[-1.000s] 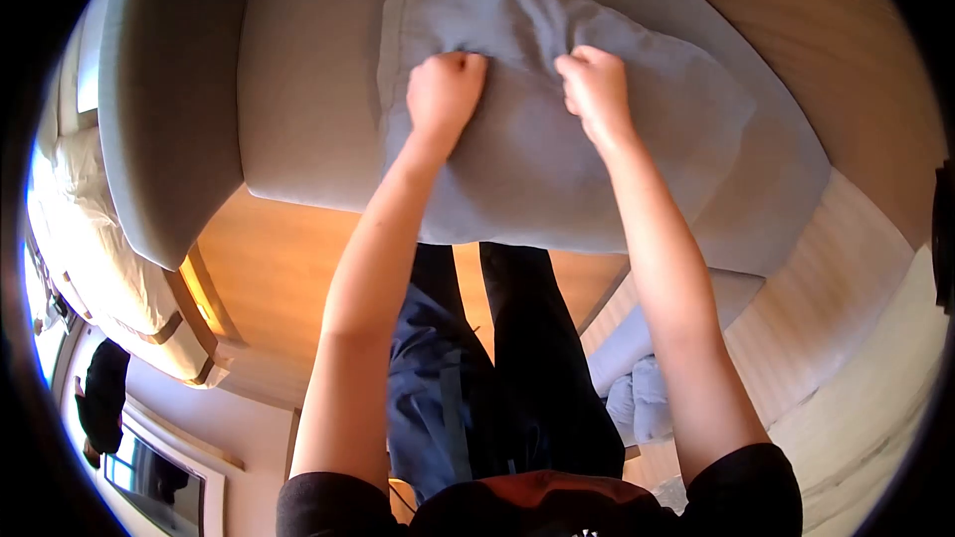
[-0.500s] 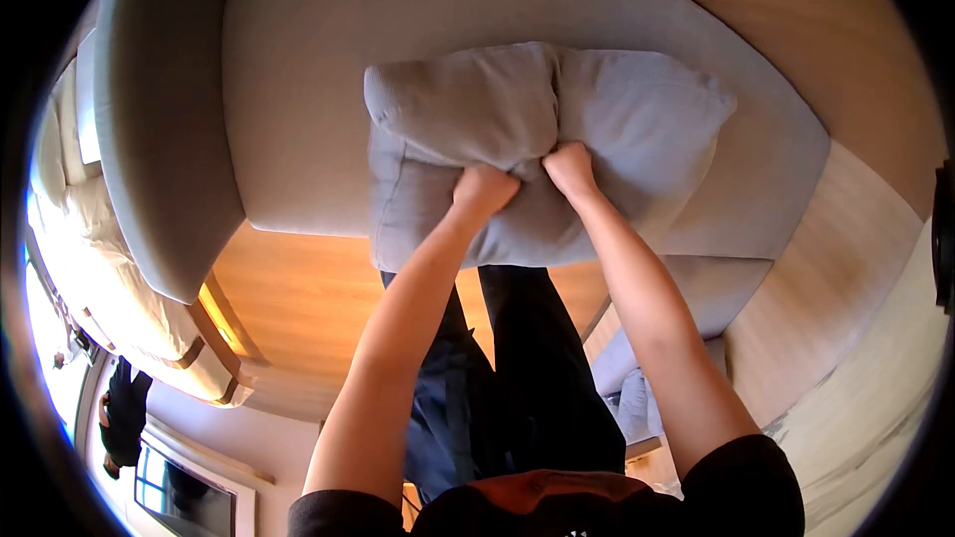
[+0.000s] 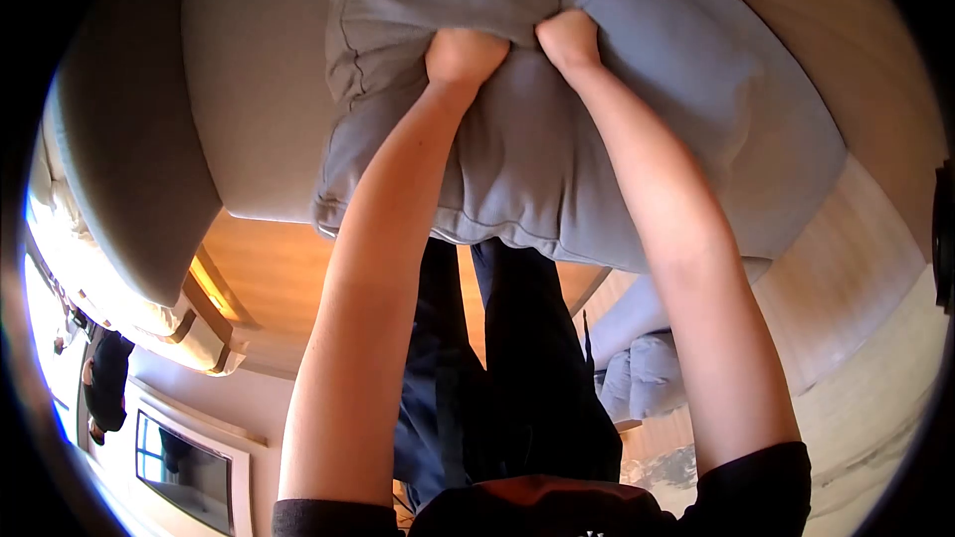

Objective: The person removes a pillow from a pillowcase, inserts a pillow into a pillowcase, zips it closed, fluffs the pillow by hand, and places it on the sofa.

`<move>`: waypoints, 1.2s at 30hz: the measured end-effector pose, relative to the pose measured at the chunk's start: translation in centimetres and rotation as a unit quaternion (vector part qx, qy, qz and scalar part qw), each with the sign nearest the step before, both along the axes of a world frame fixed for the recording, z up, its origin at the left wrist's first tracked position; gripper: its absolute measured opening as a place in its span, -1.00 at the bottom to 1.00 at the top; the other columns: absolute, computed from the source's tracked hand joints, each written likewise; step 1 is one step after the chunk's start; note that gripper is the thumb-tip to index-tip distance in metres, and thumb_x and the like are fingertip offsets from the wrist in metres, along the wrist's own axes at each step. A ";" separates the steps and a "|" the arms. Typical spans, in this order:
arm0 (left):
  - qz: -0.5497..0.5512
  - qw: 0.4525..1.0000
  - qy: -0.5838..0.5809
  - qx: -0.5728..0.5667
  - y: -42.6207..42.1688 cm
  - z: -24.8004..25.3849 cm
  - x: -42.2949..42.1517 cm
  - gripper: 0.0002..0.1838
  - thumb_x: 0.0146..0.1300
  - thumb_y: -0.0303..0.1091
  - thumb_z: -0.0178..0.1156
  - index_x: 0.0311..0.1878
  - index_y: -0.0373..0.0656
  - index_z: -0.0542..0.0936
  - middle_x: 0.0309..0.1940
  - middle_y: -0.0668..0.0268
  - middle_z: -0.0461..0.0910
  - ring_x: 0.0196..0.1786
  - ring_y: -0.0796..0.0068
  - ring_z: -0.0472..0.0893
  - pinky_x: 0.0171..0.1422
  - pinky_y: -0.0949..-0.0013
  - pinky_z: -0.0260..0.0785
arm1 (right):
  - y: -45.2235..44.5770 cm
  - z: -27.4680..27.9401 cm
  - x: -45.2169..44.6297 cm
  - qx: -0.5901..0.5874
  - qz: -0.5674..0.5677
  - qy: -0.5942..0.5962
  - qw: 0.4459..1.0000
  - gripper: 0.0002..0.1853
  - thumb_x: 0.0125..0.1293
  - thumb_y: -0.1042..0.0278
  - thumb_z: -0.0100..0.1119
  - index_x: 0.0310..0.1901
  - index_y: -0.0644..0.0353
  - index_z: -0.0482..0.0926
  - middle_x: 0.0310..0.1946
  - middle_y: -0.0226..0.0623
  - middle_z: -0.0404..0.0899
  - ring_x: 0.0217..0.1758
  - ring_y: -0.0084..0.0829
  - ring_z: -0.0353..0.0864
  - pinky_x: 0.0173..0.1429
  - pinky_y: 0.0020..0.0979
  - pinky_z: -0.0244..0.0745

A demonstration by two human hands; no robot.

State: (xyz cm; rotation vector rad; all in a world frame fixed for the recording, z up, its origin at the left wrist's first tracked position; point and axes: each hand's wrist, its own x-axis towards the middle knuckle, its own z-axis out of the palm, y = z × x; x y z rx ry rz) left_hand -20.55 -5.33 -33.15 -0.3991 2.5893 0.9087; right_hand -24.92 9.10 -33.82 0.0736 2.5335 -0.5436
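Note:
A large grey cushion (image 3: 517, 139) lies on the grey sofa seat (image 3: 249, 89), its fabric bunched and creased in the middle. My left hand (image 3: 466, 55) is closed on the cushion's upper middle, with its fingertips hidden in the folds. Close by on the right, my right hand (image 3: 569, 38) is also closed, in a fist pressed into the cloth beside a deep crease. Both arms reach forward, nearly straight. The cushion's near edge, with a seam along it, hangs at the front of the seat above my legs.
A curved grey backrest (image 3: 129, 119) rises at the left. Grey cushions (image 3: 647, 378) lie low on the right. Beyond the wooden floor (image 3: 264, 264) at the left are a bright cream-covered piece of furniture (image 3: 109, 268), a person in dark clothes (image 3: 107, 388) and a framed dark screen (image 3: 184, 467).
Both hands have moved forward, away from my body, still closed on the cushion. The cushion now fills more of the view, and its near part is more creased.

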 end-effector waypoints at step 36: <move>-0.289 0.939 -0.155 -0.105 -1.3 -0.5 2.3 -0.62 0.28 -0.26 -0.12 0.15 -0.07 0.41 0.23 0.19 0.31 0.23 0.23 0.35 0.20 0.25 0.30 | -4.1 1.0 7.3 -0.096 -0.168 0.021 0.981 -0.45 0.24 0.05 -0.13 0.16 0.26 0.31 0.19 -0.03 0.30 0.27 -0.09 0.23 0.27 -0.26 0.16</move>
